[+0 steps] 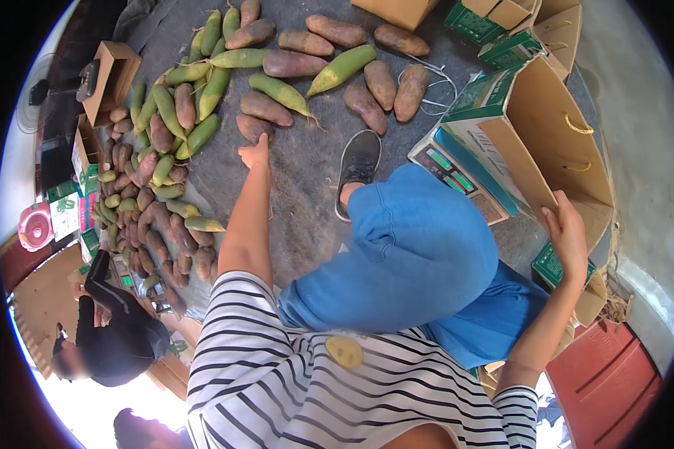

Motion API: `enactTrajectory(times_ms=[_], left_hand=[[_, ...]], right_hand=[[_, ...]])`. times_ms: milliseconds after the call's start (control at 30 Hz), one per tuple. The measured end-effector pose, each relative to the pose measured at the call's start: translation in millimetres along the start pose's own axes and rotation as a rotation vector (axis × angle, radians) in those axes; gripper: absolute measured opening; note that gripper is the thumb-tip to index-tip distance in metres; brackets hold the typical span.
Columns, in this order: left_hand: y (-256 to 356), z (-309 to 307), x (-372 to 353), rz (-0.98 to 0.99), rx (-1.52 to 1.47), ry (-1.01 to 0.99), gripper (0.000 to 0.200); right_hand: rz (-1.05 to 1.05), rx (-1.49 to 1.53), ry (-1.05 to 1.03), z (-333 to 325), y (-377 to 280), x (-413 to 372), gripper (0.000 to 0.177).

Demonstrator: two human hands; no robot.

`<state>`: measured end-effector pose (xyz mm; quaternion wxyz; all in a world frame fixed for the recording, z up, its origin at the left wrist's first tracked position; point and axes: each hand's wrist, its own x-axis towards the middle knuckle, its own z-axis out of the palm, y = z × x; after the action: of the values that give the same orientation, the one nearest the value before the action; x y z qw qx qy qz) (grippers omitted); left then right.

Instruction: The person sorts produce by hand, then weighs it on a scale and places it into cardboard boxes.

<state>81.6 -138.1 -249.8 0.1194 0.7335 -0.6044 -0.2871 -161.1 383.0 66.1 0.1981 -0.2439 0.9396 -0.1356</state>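
Wearing a striped shirt [277, 382] and blue trousers [412, 254], the person has one knee raised between the arms. The right hand [569, 238] is at the right, its fingers [553, 221] closed over the edge of an open cardboard box [535, 127] that stands tilted just beside a weighing scale [460, 176]. Past the knee, a grey shoe [359, 159] rests on the dark floor [307, 179]. The left hand [254, 155] stretches forward and meets a brownish-purple tuber [253, 126]; whether its fingers grip it I cannot tell. Beyond, many purple and green tubers [195, 90] lie in a curving spread. More boxes [502, 13] sit at the far edge, and another person [120, 337] crouches at the left.
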Motion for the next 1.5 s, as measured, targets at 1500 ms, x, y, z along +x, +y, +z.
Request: enactTrajectory(times_ms=[1500], left_hand=[[274, -77, -317, 1.157, -0.549, -1.198, 0.064]], right_hand=[[-0.071, -0.017, -0.002, 2, 16, -3, 0.019]])
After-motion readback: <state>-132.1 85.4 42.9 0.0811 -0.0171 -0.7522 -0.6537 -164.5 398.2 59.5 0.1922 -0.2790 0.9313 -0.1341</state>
